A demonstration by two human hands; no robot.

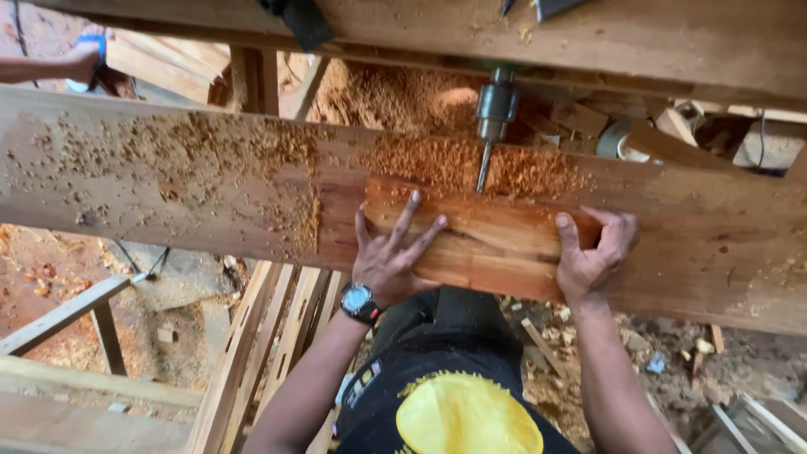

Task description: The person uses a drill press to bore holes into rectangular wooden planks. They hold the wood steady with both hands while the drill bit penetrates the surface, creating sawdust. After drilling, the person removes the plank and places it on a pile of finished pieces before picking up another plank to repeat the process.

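A reddish wooden block (483, 240) lies flat on the wide bench (714, 252), held between both hands. The left hand (388, 261) presses down on its left part, fingers (403, 220) spread apart and flat on the wood. The right hand (593, 252) grips the block's right end, fingers (618, 231) curled over the edge. Just beyond the fingers, a drill bit (483, 166) points down under its chuck (496, 105), touching the block's far edge amid sawdust (437, 160). A wristwatch (360, 303) sits on the left wrist.

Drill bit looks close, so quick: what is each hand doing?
Left hand: open, fingers spread flat on the wooden block.
Right hand: curled around the block's right end, gripping it.
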